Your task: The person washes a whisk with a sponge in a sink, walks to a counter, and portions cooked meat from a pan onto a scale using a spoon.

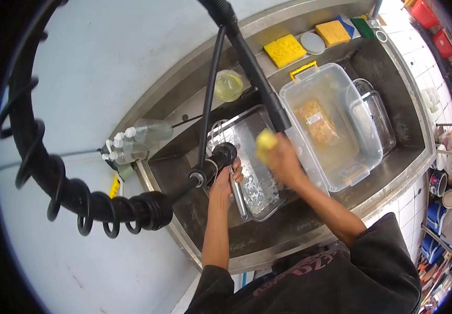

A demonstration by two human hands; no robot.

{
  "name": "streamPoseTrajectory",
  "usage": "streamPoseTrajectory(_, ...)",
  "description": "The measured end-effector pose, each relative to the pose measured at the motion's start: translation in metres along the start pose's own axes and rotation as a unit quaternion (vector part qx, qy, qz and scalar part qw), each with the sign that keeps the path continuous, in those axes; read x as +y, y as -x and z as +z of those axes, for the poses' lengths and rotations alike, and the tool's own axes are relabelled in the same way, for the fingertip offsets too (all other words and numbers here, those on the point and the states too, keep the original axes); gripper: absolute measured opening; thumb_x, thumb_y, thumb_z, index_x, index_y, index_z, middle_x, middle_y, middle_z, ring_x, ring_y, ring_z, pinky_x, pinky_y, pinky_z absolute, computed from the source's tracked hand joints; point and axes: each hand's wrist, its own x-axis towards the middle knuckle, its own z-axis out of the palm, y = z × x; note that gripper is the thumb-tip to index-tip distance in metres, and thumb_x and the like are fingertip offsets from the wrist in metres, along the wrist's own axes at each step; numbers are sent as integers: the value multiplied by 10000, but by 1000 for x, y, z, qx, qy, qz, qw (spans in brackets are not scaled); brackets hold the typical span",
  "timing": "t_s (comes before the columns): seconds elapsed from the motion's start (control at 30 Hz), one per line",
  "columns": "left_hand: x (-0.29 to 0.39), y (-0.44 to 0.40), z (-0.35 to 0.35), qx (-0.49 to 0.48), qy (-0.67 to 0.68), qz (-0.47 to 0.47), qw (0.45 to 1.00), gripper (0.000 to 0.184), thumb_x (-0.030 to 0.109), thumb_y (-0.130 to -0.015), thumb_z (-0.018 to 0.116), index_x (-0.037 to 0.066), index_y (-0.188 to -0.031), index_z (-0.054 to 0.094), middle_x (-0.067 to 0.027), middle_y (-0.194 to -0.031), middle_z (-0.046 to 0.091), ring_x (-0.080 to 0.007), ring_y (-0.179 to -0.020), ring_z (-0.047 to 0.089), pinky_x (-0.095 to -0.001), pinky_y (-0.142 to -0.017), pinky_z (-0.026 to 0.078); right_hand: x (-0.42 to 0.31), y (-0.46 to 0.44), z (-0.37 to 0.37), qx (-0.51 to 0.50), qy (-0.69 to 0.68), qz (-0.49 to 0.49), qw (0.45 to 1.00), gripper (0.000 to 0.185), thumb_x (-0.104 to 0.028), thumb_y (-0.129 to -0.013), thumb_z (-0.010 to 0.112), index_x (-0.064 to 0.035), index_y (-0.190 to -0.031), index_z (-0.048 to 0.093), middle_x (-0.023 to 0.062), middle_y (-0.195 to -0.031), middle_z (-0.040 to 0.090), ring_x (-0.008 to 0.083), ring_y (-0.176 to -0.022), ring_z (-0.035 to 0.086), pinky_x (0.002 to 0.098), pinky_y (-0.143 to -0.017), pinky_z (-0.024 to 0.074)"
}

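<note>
Over the left sink basin, my left hand (227,181) is closed around a metal whisk (239,200). Its handle points toward me, and wire loops show beyond the black sprayer, which partly hides the hand. My right hand (283,161), somewhat blurred, grips a yellow sponge (265,142) just to the right of the whisk. Below both hands a wet rectangular metal pan (261,201) lies in the basin, with whitish suds or water on its bottom.
A clear plastic tub (343,157) with cloudy water and a bagged orange food pack (317,123) sits to the right. Sponges (285,51) line the back ledge. The black sprayer (260,78) hangs over the basin. Spray bottles (150,132) stand left.
</note>
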Motion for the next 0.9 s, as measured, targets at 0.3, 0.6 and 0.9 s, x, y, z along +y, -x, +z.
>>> streamPoseTrajectory(0.3, -10, -5, 64, -6, 15, 105, 994, 589, 528, -898, 450, 289, -1413, 293, -31, -800, 502, -51, -375, 315, -213, -355, 281, 25, -201, -44, 188, 74, 133, 970, 549, -501, -854, 533, 22, -1009, 596, 240, -855, 642, 346, -844, 631, 442, -749, 457)
streamPoseTrajectory(0.6, -53, 4, 67, 33, 85, 189, 978, 595, 433, -908, 445, 190, -1419, 261, -140, -1162, 540, -198, -935, 547, -368, -853, 445, -6, 77, 12, -149, -94, 123, 977, 568, -279, -909, 514, -36, -1387, 324, 279, -1214, 519, 366, -1129, 522, 404, -940, 409)
streamPoseTrajectory(0.9, 46, -22, 14, -55, -479, 129, 866, 374, 361, -958, 387, 74, -1104, 577, -83, -1158, 572, -239, -1068, 553, -374, -871, 463, -9, 57, -26, -293, -42, 162, 941, 487, -349, -925, 467, -115, -1348, 402, 268, -1023, 609, 430, -992, 568, 464, -845, 448)
